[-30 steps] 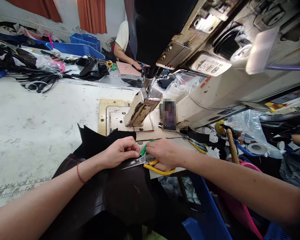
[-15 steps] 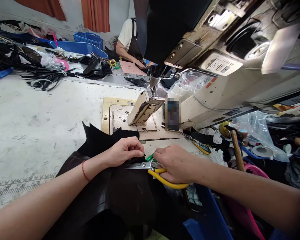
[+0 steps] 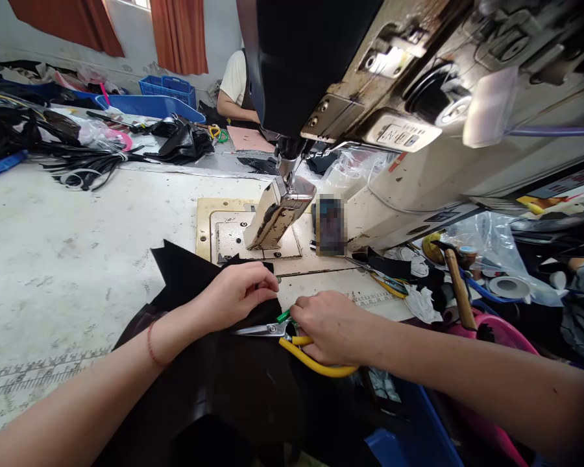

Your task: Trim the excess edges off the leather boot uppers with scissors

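A piece of black leather [image 3: 194, 285] lies at the near edge of the worn white sewing table [image 3: 68, 233] and hangs over it. My left hand [image 3: 236, 292] is closed in a pinch on the leather's edge. My right hand [image 3: 328, 324] is wrapped round the yellow and green handles of a pair of scissors [image 3: 292, 334]. The steel blades point left, just under my left fingers, against the leather. Behind my hands stands the sewing machine's head with its presser foot [image 3: 277, 214] on a brass-coloured plate [image 3: 209, 220].
A hammer [image 3: 460, 285], tape rolls [image 3: 501, 285], scraps and plastic bags crowd the right side. Blue bins [image 3: 146, 104] and black straps [image 3: 82, 162] lie at the far left. Another person [image 3: 236, 87] works at the back. A blue crate [image 3: 409, 441] sits below the table's edge.
Both hands stay together on the leather. The scissors' blades have edged a little to the left under my left fingers, and the view has shifted slightly.
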A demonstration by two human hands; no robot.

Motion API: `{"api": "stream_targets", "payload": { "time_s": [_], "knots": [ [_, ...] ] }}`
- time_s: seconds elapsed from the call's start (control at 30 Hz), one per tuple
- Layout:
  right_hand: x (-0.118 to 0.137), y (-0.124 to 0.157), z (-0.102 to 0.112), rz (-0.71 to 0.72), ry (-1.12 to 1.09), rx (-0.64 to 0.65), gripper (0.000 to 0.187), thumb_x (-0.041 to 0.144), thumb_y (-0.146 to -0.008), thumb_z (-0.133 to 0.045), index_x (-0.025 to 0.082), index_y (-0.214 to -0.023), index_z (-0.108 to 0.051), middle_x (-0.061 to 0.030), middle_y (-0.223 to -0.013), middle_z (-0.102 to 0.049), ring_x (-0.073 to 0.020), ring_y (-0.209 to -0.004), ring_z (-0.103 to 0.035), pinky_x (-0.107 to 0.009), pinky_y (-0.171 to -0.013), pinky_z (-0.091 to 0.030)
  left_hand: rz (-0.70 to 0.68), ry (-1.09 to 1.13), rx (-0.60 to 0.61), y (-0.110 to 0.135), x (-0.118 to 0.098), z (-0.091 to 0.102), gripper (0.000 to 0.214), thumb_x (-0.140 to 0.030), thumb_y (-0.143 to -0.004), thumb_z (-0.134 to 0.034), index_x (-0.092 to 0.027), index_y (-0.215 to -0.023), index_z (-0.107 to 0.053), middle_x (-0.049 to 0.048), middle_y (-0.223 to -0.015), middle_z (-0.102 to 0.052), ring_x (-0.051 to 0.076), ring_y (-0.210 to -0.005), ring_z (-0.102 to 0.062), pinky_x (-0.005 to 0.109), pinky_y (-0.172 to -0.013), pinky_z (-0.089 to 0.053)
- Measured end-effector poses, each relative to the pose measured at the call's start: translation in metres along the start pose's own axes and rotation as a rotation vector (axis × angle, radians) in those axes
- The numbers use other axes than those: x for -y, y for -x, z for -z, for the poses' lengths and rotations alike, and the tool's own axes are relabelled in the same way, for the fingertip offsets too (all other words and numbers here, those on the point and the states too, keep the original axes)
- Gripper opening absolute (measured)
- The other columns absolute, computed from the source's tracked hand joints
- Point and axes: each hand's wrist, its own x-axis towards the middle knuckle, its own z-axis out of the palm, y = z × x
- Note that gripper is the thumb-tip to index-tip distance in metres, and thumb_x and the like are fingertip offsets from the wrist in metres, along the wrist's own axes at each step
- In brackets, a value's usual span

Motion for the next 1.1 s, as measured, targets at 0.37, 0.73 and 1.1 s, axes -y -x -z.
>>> {"api": "stream_targets", "payload": {
  "time_s": [0.37,0.73,1.1],
  "knots": [
    [-0.003,0.003,-0.042,0.044,0.001,-0.141,0.013,0.022,-0.077,-0.055,0.015,-0.086,-0.06,-0.009,-0.085,-0.063,-0.0218,-0.071,-0.059,-0.03,-0.053,-0.029,0.073,-0.773,0.24,0.083,0.022,0.02,0.018,-0.036,-0.092,-0.056,-0.019,-0.097,-0.058,0.0038,-0.092,-0.059,0.019,-0.075,-0.06,0.029,-0.062,-0.041],
    [-0.018,-0.008,-0.034,0.146,0.035,-0.175,0.009,0.021,-0.076,-0.055,0.015,-0.083,-0.058,-0.0068,-0.083,-0.063,-0.0183,-0.068,-0.056,-0.03,-0.054,-0.028,0.225,-0.483,0.301,0.072,0.004,0.018,0.014,-0.015,-0.092,-0.049,-0.019,-0.085,-0.061,0.0026,-0.089,-0.061,0.017,-0.081,-0.059,0.027,-0.07,-0.043],
    [-0.002,-0.006,-0.001,0.078,-0.004,-0.044,0.016,0.029,-0.074,-0.059,0.016,-0.083,-0.06,-0.0072,-0.085,-0.065,-0.0198,-0.066,-0.06,-0.029,-0.051,-0.022,0.261,-0.304,0.268,0.063,0.007,0.023,0.02,-0.029,-0.092,-0.048,-0.021,-0.08,-0.062,-0.0004,-0.085,-0.063,0.015,-0.076,-0.058,0.025,-0.067,-0.04]
  ]
}}
